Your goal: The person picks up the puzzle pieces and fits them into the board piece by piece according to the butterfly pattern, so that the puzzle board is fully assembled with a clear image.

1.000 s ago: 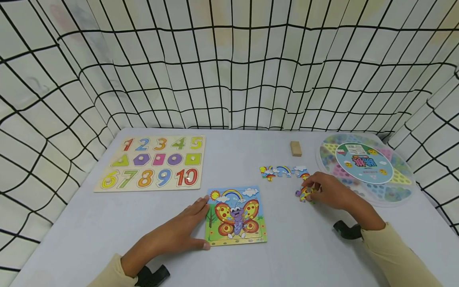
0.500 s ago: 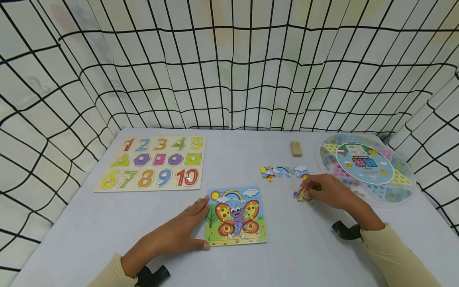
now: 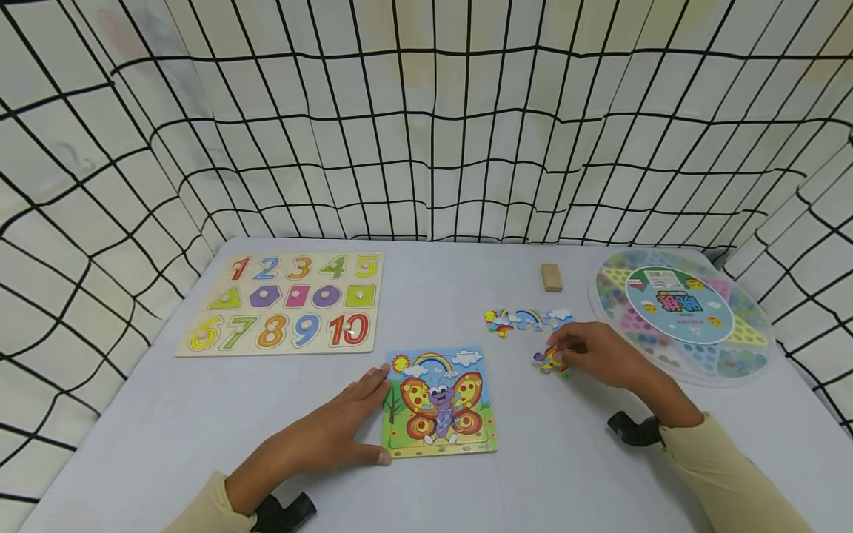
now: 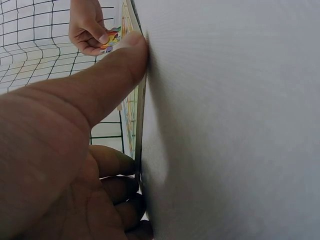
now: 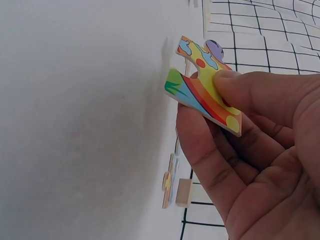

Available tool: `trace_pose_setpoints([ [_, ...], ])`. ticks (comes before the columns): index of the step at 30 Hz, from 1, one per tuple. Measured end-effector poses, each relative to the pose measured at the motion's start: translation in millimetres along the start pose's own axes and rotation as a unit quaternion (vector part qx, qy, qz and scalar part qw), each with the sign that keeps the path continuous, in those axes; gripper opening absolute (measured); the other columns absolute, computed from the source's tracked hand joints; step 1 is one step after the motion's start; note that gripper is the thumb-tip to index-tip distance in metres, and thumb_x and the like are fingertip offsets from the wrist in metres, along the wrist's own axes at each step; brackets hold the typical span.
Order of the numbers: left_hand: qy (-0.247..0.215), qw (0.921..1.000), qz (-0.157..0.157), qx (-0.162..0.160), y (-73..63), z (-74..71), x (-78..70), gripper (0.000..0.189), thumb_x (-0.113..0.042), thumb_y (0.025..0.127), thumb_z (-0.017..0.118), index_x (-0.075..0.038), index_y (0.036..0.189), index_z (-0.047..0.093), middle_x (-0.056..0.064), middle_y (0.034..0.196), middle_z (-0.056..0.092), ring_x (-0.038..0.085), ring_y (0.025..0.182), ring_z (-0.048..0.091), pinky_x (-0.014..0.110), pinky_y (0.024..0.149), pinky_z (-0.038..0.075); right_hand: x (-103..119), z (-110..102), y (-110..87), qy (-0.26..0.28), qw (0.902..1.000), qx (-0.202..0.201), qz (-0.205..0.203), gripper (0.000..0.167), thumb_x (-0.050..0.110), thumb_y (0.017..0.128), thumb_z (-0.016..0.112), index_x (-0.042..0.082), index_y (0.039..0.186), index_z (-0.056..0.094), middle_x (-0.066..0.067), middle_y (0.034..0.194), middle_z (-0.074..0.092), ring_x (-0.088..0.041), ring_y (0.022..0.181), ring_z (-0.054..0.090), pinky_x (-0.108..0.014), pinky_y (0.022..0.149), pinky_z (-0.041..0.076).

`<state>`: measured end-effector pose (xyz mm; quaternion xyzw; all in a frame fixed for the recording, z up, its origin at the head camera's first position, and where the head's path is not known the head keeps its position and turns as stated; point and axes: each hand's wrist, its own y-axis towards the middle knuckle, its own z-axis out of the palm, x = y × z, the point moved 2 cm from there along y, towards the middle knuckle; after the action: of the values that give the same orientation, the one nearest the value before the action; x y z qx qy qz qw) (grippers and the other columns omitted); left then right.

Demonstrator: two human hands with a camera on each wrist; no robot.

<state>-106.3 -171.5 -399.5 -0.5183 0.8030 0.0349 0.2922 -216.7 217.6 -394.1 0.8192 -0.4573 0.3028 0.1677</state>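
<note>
My left hand (image 3: 326, 429) lies on the white table against the left edge of a square butterfly picture puzzle (image 3: 440, 403). In the left wrist view its thumb (image 4: 127, 57) and fingertips meet the puzzle's thin side. My right hand (image 3: 603, 357) pinches a jigsaw piece (image 3: 548, 360) between thumb and fingers, to the right of the butterfly puzzle. Up close, the jigsaw piece (image 5: 192, 95) has yellow and orange wing colours, a green corner, a purple knob and a rounded notch. Part of it is hidden under the thumb.
Beyond the right hand lies a row of several sky-and-rainbow pieces (image 3: 529, 320), with a small wooden block (image 3: 551, 277) behind. A number board (image 3: 306, 311) occupies the back left, a round clear game box (image 3: 680, 303) the right. Black netting (image 3: 431, 166) encloses the table.
My right hand has slid left with the jigsaw piece, closer to the butterfly puzzle. The left hand and the puzzle have stayed put.
</note>
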Motion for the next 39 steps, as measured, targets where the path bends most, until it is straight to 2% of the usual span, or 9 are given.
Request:
trace_pose_setpoints([
  [8,-0.001,1.0000,-0.002,0.000,0.0,-0.4,-1.0,0.100,-0.043,0.076,0.082,-0.004,0.152,0.031,0.005,0.162,0.015,0.029,0.147,0.011,0.049,0.113,0.024,14,8,6.2,0.034,0.9992,0.005,-0.019,0.012,0.003,0.092,0.064,0.009,0.102,0.068,0.004,0.089,0.067,-0.014,0.078,0.062,-0.028,0.070,0.054],
  [17,0.010,0.9999,-0.001,0.007,1.8,1.8,1.1,0.100,-0.045,0.076,0.081,-0.005,0.152,0.031,0.004,0.162,0.014,0.027,0.147,0.010,0.049,0.114,0.023,35,16,7.9,0.044,0.9980,0.006,-0.045,0.013,0.006,0.092,0.066,0.010,0.104,0.068,0.004,0.089,0.067,-0.012,0.077,0.062,-0.027,0.068,0.055],
  [21,0.012,0.9999,0.000,0.005,1.9,1.9,1.4,0.100,-0.046,0.077,0.080,-0.005,0.152,0.030,0.005,0.162,0.014,0.027,0.147,0.010,0.049,0.114,0.023,42,19,9.4,0.053,0.9966,0.016,-0.062,0.016,0.003,0.092,0.065,0.008,0.106,0.068,0.003,0.091,0.068,-0.011,0.077,0.063,-0.027,0.066,0.055],
  [30,0.011,0.9999,0.001,0.005,2.1,1.9,1.4,0.099,-0.046,0.076,0.080,-0.005,0.152,0.031,0.006,0.162,0.014,0.028,0.147,0.010,0.049,0.114,0.023,53,29,16.5,0.055,0.9956,0.035,-0.067,0.021,0.001,0.091,0.065,0.004,0.112,0.067,0.004,0.093,0.068,-0.011,0.081,0.063,-0.027,0.068,0.055],
  [39,0.010,0.9999,-0.002,0.005,2.2,1.1,0.3,0.099,-0.045,0.076,0.081,-0.005,0.152,0.030,0.006,0.162,0.015,0.029,0.147,0.010,0.050,0.113,0.024,63,39,23.3,0.055,0.9935,0.056,-0.082,0.022,0.006,0.092,0.066,0.005,0.114,0.068,0.001,0.091,0.068,-0.010,0.077,0.061,-0.026,0.067,0.055],
])
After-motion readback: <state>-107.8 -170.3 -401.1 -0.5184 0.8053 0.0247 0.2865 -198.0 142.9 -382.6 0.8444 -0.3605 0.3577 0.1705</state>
